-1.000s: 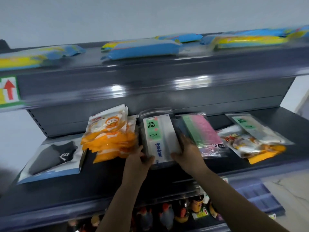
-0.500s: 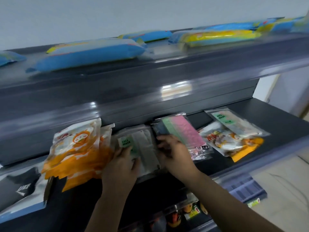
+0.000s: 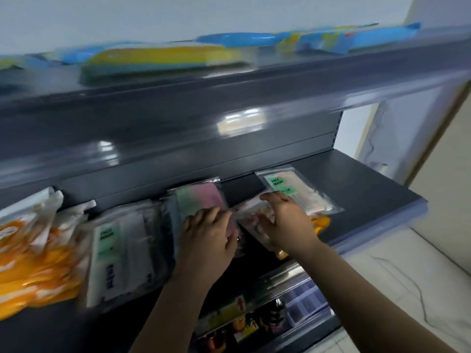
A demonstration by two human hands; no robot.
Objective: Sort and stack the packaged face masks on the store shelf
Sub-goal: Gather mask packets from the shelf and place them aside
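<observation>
Packaged face masks lie in a row on the dark middle shelf (image 3: 369, 189). My left hand (image 3: 207, 240) grips the lower end of a pink and green mask pack (image 3: 198, 197). My right hand (image 3: 285, 222) lies palm down, fingers spread, on a clear pack with orange print (image 3: 251, 215). That pack sits partly under a clear FACE MASK pack with a green label (image 3: 293, 189). A stack of white FACE MASK packs (image 3: 119, 248) lies left of my hands. Orange and white packs (image 3: 33, 250) are piled at the far left. The view is motion-blurred.
The upper shelf (image 3: 254, 80) overhangs close above and carries blue and yellow packs (image 3: 163, 57). Bottles and small goods (image 3: 254, 322) stand on the shelf below. The middle shelf ends at the right, with pale floor (image 3: 420, 276) beyond.
Both hands moved right, off the white FACE MASK stack. The left hand now holds the pink and green pack and the right hand rests on the orange-printed pack. The view swung right.
</observation>
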